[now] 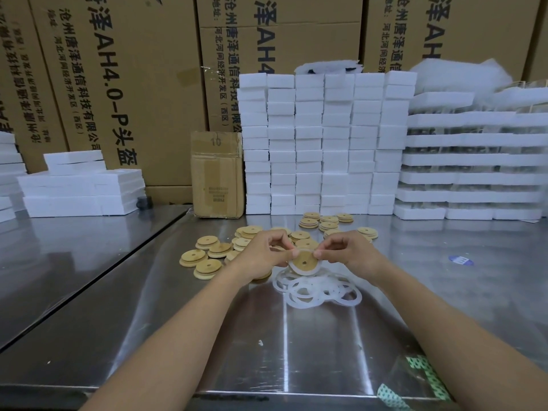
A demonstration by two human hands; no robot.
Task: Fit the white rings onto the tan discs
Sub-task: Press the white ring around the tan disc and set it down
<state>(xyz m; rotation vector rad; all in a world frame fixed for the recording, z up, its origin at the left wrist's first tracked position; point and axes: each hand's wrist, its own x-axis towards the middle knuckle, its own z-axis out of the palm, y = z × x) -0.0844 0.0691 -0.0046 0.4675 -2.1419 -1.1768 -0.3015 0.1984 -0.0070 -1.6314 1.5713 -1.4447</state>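
A tan disc (305, 261) with a centre hole is held tilted above the steel table, a white ring (296, 269) wrapped round its lower edge. My left hand (267, 253) pinches the disc and ring at the left rim. My right hand (347, 251) pinches the ring at the right rim. Just below lies a heap of several loose white rings (317, 289). Several tan discs (207, 256) are scattered to the left and behind the hands, some stacked (327, 222).
Stacks of white foam blocks (323, 143) stand at the back, with foam trays (474, 161) at the right and flat foam slabs (80, 188) at the left. A small cardboard box (218, 173) stands mid-back. Green-patterned paper (421, 378) lies near the front edge.
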